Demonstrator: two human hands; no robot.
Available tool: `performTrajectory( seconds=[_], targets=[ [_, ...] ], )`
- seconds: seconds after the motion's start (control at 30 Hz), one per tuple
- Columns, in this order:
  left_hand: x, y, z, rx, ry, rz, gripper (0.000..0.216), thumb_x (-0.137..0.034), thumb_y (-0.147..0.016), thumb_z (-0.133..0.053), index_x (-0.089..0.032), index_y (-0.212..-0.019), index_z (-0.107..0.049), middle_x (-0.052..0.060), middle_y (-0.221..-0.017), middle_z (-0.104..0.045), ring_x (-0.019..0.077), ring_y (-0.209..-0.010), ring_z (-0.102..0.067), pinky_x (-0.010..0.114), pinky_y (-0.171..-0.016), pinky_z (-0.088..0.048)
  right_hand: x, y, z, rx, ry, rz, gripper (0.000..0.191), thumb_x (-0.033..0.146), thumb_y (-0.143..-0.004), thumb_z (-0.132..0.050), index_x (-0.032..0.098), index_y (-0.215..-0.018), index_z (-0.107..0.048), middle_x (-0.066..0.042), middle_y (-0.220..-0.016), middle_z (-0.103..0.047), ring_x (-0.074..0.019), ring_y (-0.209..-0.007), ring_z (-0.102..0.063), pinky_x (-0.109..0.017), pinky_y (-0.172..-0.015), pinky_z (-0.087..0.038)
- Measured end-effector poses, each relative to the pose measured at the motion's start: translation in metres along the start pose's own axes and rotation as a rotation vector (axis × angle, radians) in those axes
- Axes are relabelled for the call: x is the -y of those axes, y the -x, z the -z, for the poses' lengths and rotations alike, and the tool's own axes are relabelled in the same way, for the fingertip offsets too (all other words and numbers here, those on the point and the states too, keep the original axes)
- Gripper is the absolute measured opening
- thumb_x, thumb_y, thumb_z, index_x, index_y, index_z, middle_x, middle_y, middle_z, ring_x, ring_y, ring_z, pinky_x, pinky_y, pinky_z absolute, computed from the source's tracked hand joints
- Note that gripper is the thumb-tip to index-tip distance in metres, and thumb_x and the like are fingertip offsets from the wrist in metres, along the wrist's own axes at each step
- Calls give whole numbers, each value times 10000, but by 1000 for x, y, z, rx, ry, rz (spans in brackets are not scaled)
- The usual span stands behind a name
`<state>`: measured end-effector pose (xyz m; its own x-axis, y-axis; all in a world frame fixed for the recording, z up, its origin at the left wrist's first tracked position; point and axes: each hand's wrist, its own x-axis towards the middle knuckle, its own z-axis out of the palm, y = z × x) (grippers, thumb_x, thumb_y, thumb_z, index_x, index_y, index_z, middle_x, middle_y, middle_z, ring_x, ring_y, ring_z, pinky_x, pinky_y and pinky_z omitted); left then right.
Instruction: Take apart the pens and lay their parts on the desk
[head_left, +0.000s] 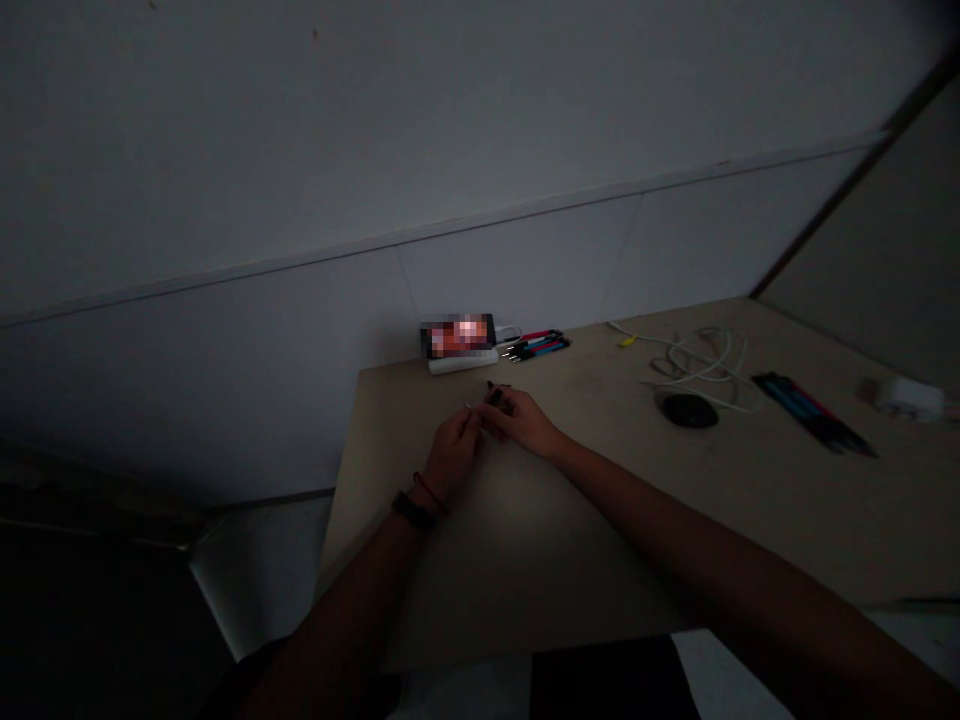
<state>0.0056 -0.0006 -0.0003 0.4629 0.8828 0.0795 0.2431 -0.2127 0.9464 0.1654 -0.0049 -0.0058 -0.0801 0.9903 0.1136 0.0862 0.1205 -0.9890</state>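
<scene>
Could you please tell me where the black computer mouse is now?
In the head view, the black computer mouse lies on the table, right of the right hand, beside the tangled white cable.

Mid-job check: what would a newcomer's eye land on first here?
A glowing screen stands out first, at the back of the table by the wall. In front of it, the left hand and right hand are close together at a small dark thing. Off to the right, a dark mouse shows on the table.
</scene>
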Motion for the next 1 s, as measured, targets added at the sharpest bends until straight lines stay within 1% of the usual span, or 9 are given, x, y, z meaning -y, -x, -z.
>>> performTrajectory(
  seconds=[0.27, 0.5, 0.57, 0.67, 0.73, 0.8, 0.87, 0.93, 1.0],
  targets=[
    [-1, 0, 0, -34, 20, 13, 426, -519, -1006, -406, -186, -781, -547, -20, -612, -496, 130, -577, -459, 262, -567, -355, 4, 0, 4, -9, -40, -10, 463, 643, -800, -679, 206, -748, -534, 42, -515, -569, -115, -428, -518, -229, -431, -417],
    [-1, -1, 0, -78, -13, 4, 440, -494, -1019, -390, -187, -725, -501, -21, -631, -470, 123, -596, -434, 257, -568, -345, 8, 0, 6, 34, -107, -17, 475, 647, -783, -699, 198, -795, -544, 42, -538, -574, -116, -442, -521, -235, -443, -420],
    [0, -1, 0, -78, 15, 14, 413, -514, -1010, -409, -185, -793, -533, -33, -622, -470, 119, -575, -431, 250, -557, -339, 7, 0, 6, 29, -118, -20, 467, 634, -783, -709, 196, -803, -551, 42, -541, -573, -117, -451, -525, -238, -454, -427],
    [2, 0, -2, -65, 70, 34, 320, -507, -958, -536, -189, -992, -544, -58, -620, -503, 106, -534, -432, 227, -541, -326, 4, -1, 7, 23, -142, -12, 473, 639, -776, -716, 197, -796, -550, 43, -539, -569, -120, -457, -528, -241, -460, -433],
    [3, -1, -3, -66, 69, 30, 292, -460, -929, -599, -194, -1023, -524, -57, -638, -539, 104, -542, -461, 221, -558, -343, 2, -2, 8, 13, -152, -9, 487, 655, -766, -716, 198, -799, -551, 38, -551, -580, -122, -464, -534, -243, -463, -437],
    [3, -1, -3, -77, 52, 6, 236, -414, -931, -599, -194, -972, -523, -41, -670, -569, 113, -589, -511, 229, -596, -378, 1, -2, 8, 8, -159, -10, 494, 662, -761, -718, 198, -803, -552, 38, -553, -578, -123, -465, -532, -246, -463, -436],
    [2, -1, -2, -94, 17, -29, 207, -390, -957, -552, -189, -908, -538, -20, -703, -584, 128, -652, -543, 243, -640, -402, 1, -2, 8, 10, -173, -8, 494, 658, -759, -724, 197, -807, -552, 41, -550, -567, -123, -467, -525, -249, -468, -436],
    [0, 0, -1, -108, -37, -58, 276, -394, -990, -486, -183, -823, -548, -6, -714, -577, 136, -685, -539, 257, -668, -401, 1, -3, 8, 9, -193, -2, 490, 649, -758, -731, 197, -810, -550, 45, -550, -560, -123, -471, -522, -251, -474, -438],
    [-2, 1, -1, -113, -80, -57, 376, -420, -1016, -420, -180, -754, -541, -8, -685, -543, 136, -663, -506, 264, -656, -381, 1, -3, 7, 2, -215, -1, 488, 643, -756, -737, 198, -809, -544, 49, -551, -557, -119, -468, -515, -250, -475, -436]
  ],
)
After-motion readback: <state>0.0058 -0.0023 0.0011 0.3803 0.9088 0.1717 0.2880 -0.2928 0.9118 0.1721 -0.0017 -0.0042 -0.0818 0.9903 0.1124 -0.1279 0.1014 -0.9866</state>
